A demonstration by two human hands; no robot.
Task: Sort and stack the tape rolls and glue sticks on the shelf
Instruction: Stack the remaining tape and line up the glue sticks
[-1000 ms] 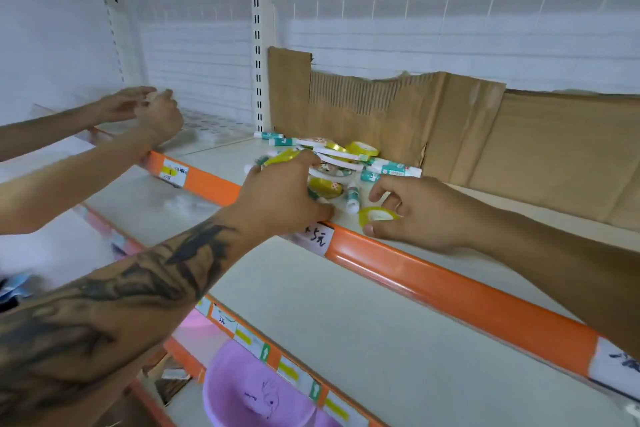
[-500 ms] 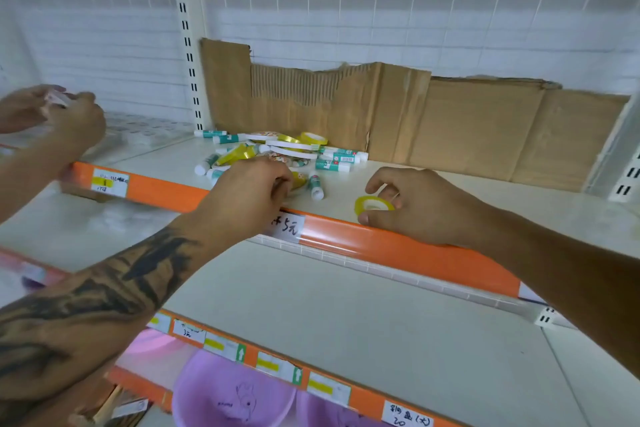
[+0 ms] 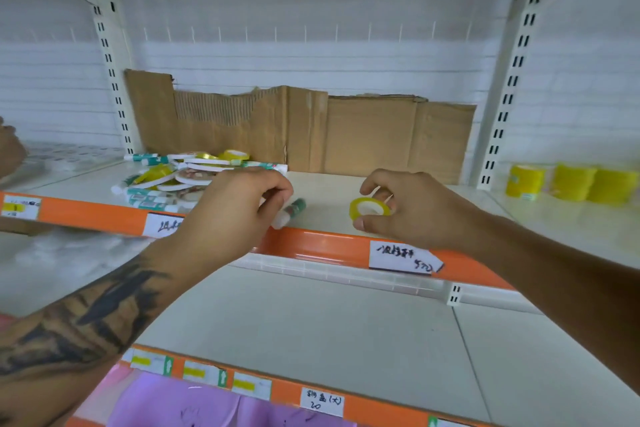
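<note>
White metal shelving with an orange front rail (image 3: 311, 244) and torn brown cardboard (image 3: 346, 135) behind it frames our work. Our right hand (image 3: 415, 210) curls its fingers and thumb around a small yellow tape roll (image 3: 369, 210) lying flat on the shelf, just inside the rail. Our left hand (image 3: 239, 208) pinches a green-and-white glue stick (image 3: 291, 210) at its white end. Beyond the left hand lies the jumbled pile of tape rolls and glue sticks (image 3: 180, 177). We should probably seat the roll flat, clear of the stick, and start separate groups well apart.
</note>
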